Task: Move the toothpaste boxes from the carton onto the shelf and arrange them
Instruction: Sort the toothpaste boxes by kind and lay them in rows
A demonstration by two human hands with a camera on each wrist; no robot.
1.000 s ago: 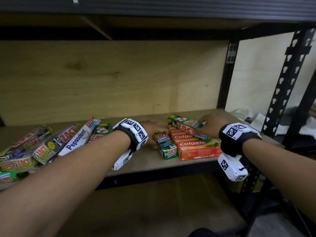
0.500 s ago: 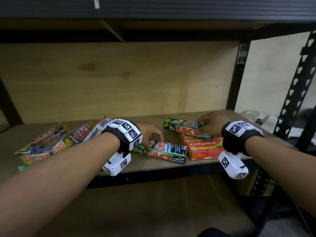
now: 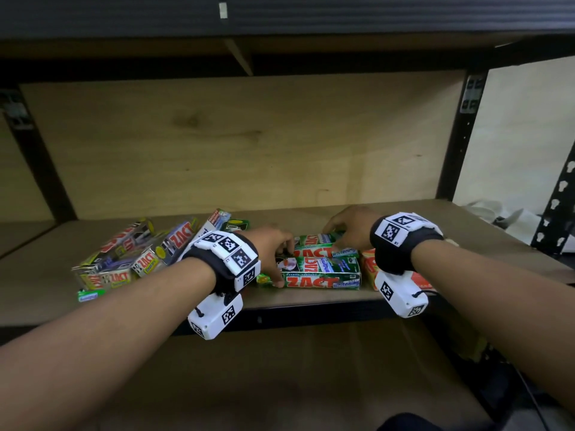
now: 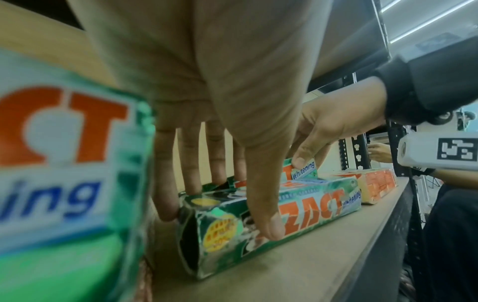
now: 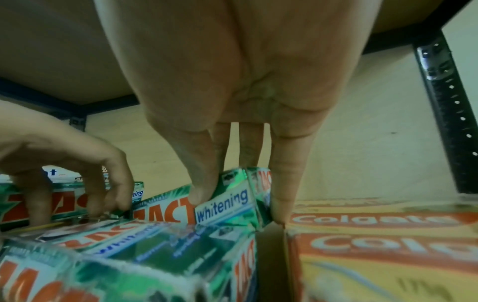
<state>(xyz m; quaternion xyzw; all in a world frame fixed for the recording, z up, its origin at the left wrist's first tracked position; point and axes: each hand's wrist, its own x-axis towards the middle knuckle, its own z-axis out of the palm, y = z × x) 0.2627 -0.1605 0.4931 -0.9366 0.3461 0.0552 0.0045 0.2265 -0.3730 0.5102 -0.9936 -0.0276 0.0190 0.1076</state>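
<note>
Left hand (image 3: pixel 273 244): I'm reaching it forward, palm down, fingers curled in a grip (thumb nearest me).
Right hand (image 3: pixel 348 228): I'm pinching with thumb and fingers, wrist level.

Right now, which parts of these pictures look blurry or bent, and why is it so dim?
Head view: shelf edges bow from the wide lens; light is dim under the board above. Left wrist view: the near green box is a blur, too close. Right wrist view: the orange boxes smear in the foreground; the right hand fills the top.
</note>
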